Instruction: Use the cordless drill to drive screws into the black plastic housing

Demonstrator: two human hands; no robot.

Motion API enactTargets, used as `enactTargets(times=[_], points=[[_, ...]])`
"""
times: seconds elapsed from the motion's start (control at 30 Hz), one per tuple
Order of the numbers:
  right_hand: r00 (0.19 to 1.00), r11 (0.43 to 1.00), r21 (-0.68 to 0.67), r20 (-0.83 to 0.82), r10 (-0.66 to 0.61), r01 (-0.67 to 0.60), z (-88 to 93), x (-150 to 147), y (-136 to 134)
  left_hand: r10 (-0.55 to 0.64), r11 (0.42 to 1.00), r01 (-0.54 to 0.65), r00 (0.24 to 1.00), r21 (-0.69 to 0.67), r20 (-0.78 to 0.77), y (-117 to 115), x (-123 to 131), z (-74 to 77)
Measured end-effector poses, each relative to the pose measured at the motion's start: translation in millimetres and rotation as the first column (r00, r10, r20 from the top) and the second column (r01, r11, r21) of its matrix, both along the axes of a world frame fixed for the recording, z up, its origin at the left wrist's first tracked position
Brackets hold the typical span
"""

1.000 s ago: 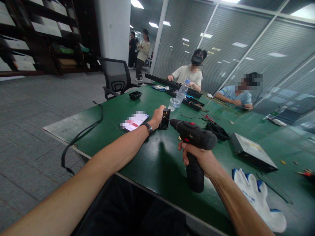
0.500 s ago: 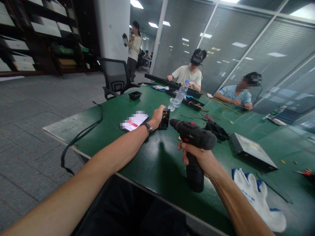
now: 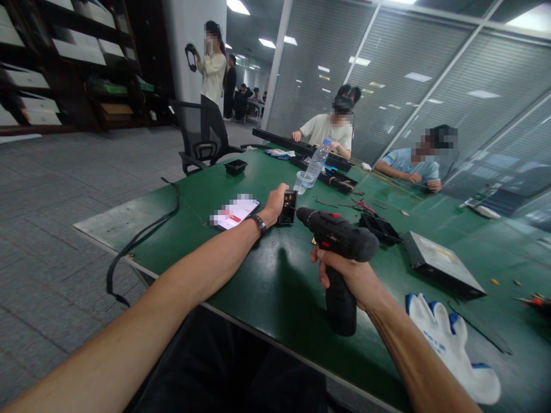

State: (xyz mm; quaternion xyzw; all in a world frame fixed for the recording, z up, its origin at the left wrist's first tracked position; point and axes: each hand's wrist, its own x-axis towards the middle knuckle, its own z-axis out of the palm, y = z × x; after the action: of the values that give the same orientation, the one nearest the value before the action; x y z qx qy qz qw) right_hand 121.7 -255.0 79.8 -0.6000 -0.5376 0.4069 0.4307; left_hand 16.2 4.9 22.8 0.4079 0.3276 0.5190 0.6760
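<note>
My left hand (image 3: 275, 205) is closed around the far side of a small black box (image 3: 288, 209), steadying it on edge on the green table (image 3: 241, 281). Its open side, with some brass-coloured parts inside, faces right. My right hand (image 3: 344, 272) grips a black cordless drill (image 3: 340, 235) by its handle. The drill's chuck points left at the box's open side; whether a bit touches anything inside is too small to tell. Left of my left hand lies a phone (image 3: 236, 213) with a lit screen.
A plastic bottle (image 3: 319, 159) and a clear cup (image 3: 303, 182) stand beyond the box. To the right lie a black tray (image 3: 379, 229), a metal-topped case (image 3: 443, 264) and a white-blue glove (image 3: 451, 350). A strap (image 3: 144, 232) hangs over the left edge. Two people sit across the table.
My hands, the box and the drill hold nearly the same positions. In the background, the standing person has moved to the left.
</note>
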Motion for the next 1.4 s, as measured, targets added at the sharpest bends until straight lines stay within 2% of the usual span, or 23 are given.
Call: enactTargets(times=[0.5, 0.97, 1.13, 1.4], points=[[1.0, 1.0, 0.001, 0.017, -0.012, 0.012, 5.3, -3, -1, -0.005, 1.0, 0.005, 1.0, -0.002, -0.003, 0, -1, -0.3], [0.999, 0.997, -0.052, 0.008, -0.053, 0.054, 4.9, -7, 1, 0.005, 1.0, -0.005, 1.0, 0.007, -0.014, 0, -1, 0.3], [0.997, 0.994, -0.079, 0.012, -0.073, 0.073, 8.6, -11, -1, 0.032, 0.999, -0.031, 0.999, 0.03, -0.02, 2, 0, -0.9], [0.997, 0.994, -0.079, 0.01, -0.075, 0.075, 12.9, -14, 0, 0.007, 1.0, -0.007, 1.0, 0.01, -0.006, 1, 0, -1.3]])
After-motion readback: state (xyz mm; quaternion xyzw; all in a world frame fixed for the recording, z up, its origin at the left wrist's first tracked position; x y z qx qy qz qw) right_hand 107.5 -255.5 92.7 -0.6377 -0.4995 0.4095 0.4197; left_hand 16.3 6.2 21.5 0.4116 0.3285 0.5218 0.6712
